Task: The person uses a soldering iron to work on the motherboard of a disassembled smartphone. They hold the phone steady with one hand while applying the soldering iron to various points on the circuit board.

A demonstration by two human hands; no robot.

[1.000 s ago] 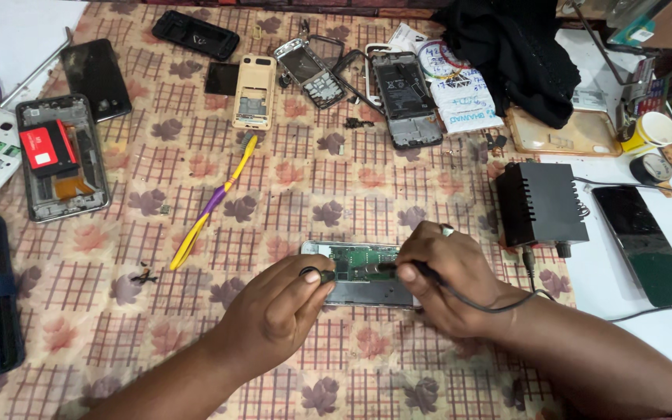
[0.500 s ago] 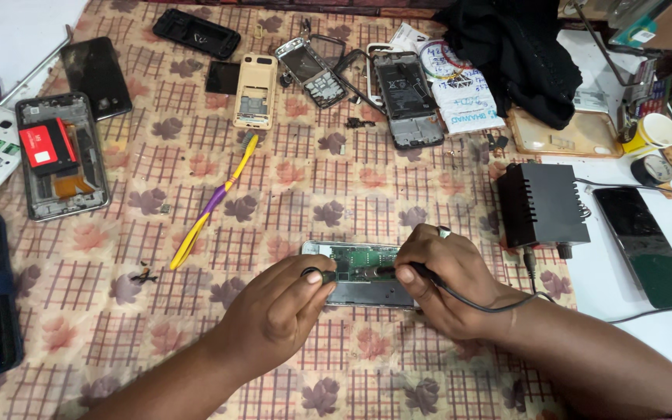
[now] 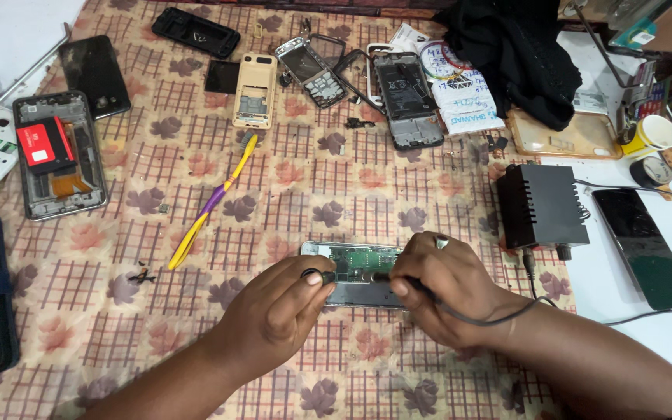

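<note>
An opened phone body with a green circuit board [image 3: 356, 268] lies on the patterned tablecloth [image 3: 289, 179] in front of me. My left hand [image 3: 278, 315] pinches a thin black probe at the board's left end. My right hand [image 3: 449, 292], a ring on one finger, grips a black corded probe whose tip touches the middle of the board. The cord runs back along my right wrist towards a black power box [image 3: 542, 206]. My fingers hide the board's lower edge.
A yellow and purple toothbrush [image 3: 211, 204] lies to the left. Several dismantled phones and frames [image 3: 406, 97] spread across the far side, one with a red battery [image 3: 56, 159] at the left. A dark phone [image 3: 643, 245], a yellow cup [image 3: 651, 134] and black cloth [image 3: 519, 50] sit right.
Both hands stay on the board. The right hand's probe has shifted slightly along the board; nothing else moved.
</note>
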